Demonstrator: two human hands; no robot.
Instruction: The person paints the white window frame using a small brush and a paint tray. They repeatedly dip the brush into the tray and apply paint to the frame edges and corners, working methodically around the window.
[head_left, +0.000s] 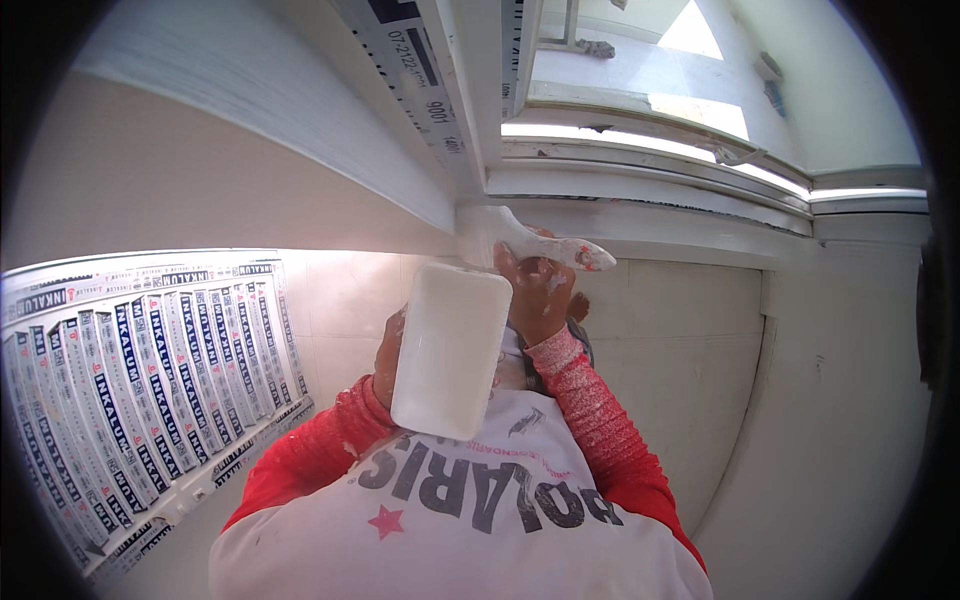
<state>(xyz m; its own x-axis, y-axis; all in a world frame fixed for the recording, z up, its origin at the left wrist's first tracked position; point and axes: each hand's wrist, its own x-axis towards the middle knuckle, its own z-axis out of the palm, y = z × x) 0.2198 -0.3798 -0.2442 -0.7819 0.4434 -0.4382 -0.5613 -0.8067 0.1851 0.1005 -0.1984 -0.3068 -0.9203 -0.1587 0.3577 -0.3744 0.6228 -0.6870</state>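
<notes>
A paint-spattered paintbrush (559, 245) is in my right hand (541, 291), its handle pointing right and marked with red stains. The whitish brush head reaches the wall corner beside the window frame, and its bristles blend into the pale surface there. My left hand (388, 346) grips the left side of a white rectangular tub (454, 352), which hides most of its fingers. The tub is held in front of my chest, just below the brush. Its inside is white all over; I cannot tell how much of that is paint. White smears cover both hands and the red sleeves.
Film bearing printed writing covers the window frame (420, 75) and a slatted metal panel (161, 390) at lower left. A sliding-window track (660, 161) runs along the upper right. The wall (225, 172) juts in from the left. Pale tiled floor (675, 315) lies below.
</notes>
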